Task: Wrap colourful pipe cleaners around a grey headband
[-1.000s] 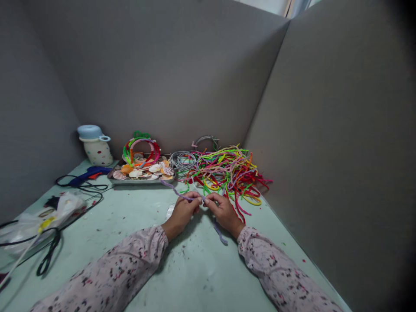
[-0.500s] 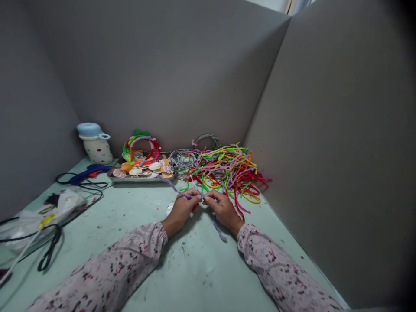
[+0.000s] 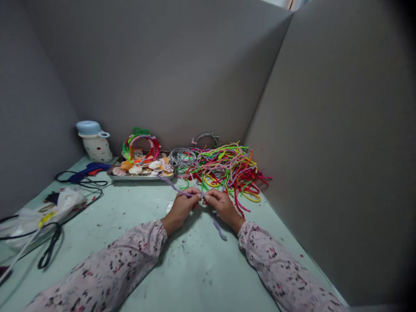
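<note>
My left hand point(image 3: 182, 207) and my right hand point(image 3: 222, 206) meet over the pale green table point(image 3: 136, 225), both pinched on one purple pipe cleaner point(image 3: 218, 228). One end of it runs up and left from my left hand towards the tray. The other end hangs down below my right hand onto the table. A white scrap point(image 3: 169, 208) lies just left of my left hand. Both arms wear pink sleeves with dark speckles.
A heap of coloured pipe cleaners point(image 3: 227, 169) lies behind my hands. A metal tray point(image 3: 143, 175) holds shells and wrapped rings, with grey wire coils point(image 3: 182, 157) beside it. At the left are a spotted jar point(image 3: 95, 143), a blue glue gun point(image 3: 87, 171), black cables point(image 3: 48, 253) and a plastic bag point(image 3: 42, 214). Grey partitions enclose the table.
Both hands stay pinched on the purple pipe cleaner, with only small finger movements. The view has shifted slightly.
</note>
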Demonstrator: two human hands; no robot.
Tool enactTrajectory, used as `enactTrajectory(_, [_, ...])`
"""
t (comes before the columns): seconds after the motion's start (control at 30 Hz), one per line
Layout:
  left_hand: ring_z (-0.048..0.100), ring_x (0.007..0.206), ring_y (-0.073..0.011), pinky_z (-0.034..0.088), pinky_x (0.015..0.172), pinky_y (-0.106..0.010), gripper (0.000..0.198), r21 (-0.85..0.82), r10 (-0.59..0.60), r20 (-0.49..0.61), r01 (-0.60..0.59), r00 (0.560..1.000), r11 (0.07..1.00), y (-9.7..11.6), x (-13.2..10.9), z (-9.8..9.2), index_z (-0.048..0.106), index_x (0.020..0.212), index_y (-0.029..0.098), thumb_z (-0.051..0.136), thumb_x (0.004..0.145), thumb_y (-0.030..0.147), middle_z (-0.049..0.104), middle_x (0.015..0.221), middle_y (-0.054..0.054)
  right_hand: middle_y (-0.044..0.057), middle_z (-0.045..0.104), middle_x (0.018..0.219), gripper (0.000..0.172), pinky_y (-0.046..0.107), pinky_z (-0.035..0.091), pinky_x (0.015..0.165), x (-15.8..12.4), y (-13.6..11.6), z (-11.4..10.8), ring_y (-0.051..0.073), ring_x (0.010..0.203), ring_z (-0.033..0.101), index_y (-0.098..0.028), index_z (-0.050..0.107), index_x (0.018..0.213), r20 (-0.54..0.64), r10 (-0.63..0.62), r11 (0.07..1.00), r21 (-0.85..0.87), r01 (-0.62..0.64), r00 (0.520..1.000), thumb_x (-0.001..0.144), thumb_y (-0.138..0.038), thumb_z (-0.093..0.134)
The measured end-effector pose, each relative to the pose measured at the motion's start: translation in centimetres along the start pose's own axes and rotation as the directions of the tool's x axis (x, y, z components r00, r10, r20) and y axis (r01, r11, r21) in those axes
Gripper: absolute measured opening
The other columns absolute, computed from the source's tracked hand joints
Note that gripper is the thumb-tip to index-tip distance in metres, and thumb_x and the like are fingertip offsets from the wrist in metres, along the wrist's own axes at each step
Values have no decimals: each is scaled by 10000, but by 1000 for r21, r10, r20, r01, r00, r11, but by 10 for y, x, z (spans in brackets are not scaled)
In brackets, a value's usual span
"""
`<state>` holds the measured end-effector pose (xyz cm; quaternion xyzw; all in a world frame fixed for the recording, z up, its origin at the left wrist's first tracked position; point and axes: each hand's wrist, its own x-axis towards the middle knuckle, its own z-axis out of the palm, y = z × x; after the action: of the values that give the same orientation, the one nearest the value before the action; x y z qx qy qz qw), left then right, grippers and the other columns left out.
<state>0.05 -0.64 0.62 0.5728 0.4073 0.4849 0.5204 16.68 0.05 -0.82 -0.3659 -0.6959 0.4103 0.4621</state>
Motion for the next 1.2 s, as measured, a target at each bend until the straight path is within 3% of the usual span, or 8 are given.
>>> enactTrajectory(0.37, [381, 489, -85, 276, 478, -217, 131, 5, 16, 5, -16, 1000, 1000, 3, -2, 2, 582, 714, 145, 565, 757, 268, 462, 522, 43, -10, 540, 692, 177, 263, 381, 676, 0, -1, 1, 139, 677, 486, -182, 582, 749, -23, -35, 999, 33, 36, 999, 877, -284, 513])
enactTrajectory(1.2, [373, 525, -90, 261, 496, -221, 163, 55, 64, 71, -68, 995, 996, 6, -5, 0, 583, 754, 155, 535, 824, 294, 461, 563, 37, -13, 531, 667, 198, 270, 368, 678, 1, -2, -3, 142, 665, 473, -189, 584, 725, 8, 6, 998, 63, -6, 1000, 861, -321, 528])
